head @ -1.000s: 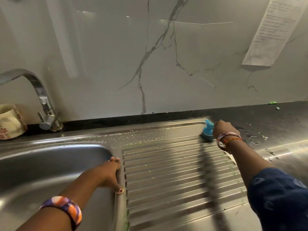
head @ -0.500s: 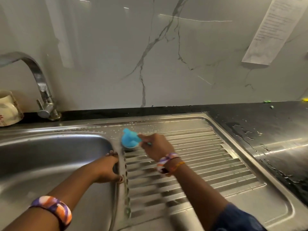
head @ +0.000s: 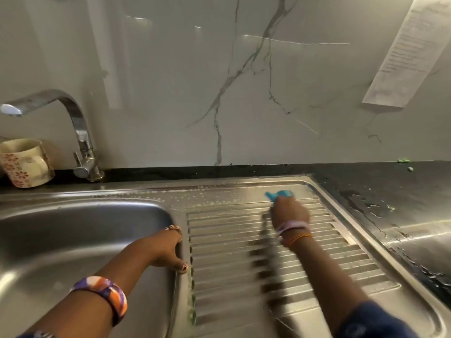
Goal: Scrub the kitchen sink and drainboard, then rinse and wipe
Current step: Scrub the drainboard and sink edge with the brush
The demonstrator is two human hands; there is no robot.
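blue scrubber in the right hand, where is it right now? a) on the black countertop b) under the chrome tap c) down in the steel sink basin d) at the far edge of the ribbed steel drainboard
d: the right hand holds the blue scrubber on the far strip of the ribbed steel drainboard, just beyond the ribs.

The room was evenly, rather dimly lit, with a warm grey cast. Soft streaks of glare lay across the wall (head: pixel 170 81), and a bright spot shone on the tap (head: pixel 11 109). Pale highlights ran along the sink (head: pixel 73 240) and over the counter (head: pixel 415 236). The right hand (head: pixel 290 213) was smeared by motion blur, its dark shadow streaking the drainboard (head: pixel 244 276) ribs beneath it; the scrubber (head: pixel 278 194) in its grip looked soft. The left hand (head: pixel 163 247) was sharper. Straight edges bowed toward the frame's borders.
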